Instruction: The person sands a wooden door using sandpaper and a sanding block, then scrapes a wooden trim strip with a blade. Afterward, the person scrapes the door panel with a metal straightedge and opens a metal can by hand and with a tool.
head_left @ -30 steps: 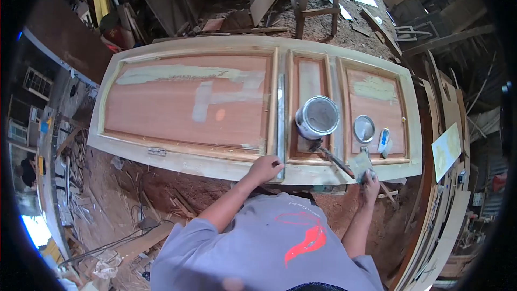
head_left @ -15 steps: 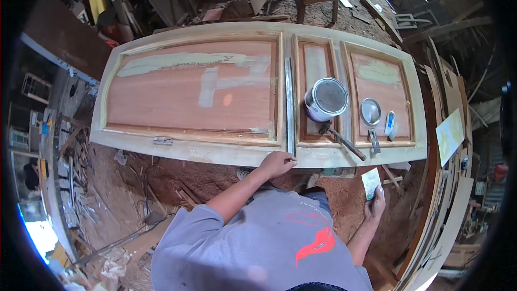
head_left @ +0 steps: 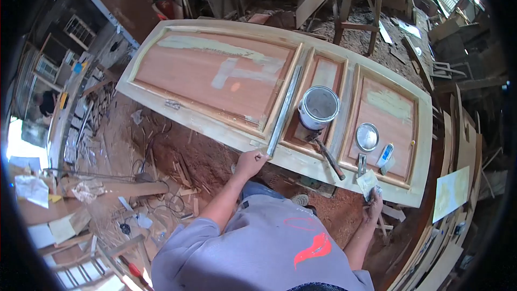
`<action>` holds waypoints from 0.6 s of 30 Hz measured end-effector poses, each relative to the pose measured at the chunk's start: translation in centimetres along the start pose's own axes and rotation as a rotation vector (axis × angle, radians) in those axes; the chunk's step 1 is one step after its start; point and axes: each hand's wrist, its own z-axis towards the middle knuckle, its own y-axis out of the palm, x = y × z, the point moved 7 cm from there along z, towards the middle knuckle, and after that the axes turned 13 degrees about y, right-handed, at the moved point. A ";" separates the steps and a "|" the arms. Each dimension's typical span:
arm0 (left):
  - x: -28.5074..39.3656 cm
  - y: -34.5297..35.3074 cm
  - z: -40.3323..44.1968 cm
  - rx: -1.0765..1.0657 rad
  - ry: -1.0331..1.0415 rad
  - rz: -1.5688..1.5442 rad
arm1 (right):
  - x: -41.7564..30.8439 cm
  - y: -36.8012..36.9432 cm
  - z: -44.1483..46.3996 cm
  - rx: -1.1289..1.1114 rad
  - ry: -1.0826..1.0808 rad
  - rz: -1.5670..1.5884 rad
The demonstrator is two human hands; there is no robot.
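Observation:
A wooden panelled door (head_left: 215, 121) lies flat in front of me, its panels patched with pale filler. My left hand (head_left: 251, 164) is at its near edge with fingers curled, close to the lower end of a long grey strip (head_left: 284, 112); whatever is in the fingers is hidden. My right hand (head_left: 373, 207) grips a pale, filler-smeared card (head_left: 368, 182) over the door's near edge. An open can (head_left: 320, 109) stands on the door beside a hammer (head_left: 329, 159). To their right are a round lid (head_left: 367, 137), a small metal piece (head_left: 362, 165) and a blue-and-white tube (head_left: 385, 154).
Wood scraps and a cable (head_left: 173, 202) litter the earth floor at left. Boards (head_left: 452, 194) lean along the right side. A wooden trestle (head_left: 360, 26) stands behind the door. Another person (head_left: 47, 103) is partly visible at far left.
The view has turned, so the door appears slanted. My left hand has shifted left along the near edge. My right hand has brought the card up to the door's edge.

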 end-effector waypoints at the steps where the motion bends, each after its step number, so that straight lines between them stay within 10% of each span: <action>1: 1.0 0.5 -0.8 0.019 -0.016 0.008 | -0.2 -0.7 0.7 0.019 -0.013 0.027; 10: 6.0 5.5 -0.4 -0.070 0.149 -0.104 | -2.5 -3.1 2.2 -0.007 -0.096 0.092; 18: 6.4 13.2 0.8 -0.424 0.509 0.536 | 0.9 -1.7 -2.6 -0.047 -0.075 0.085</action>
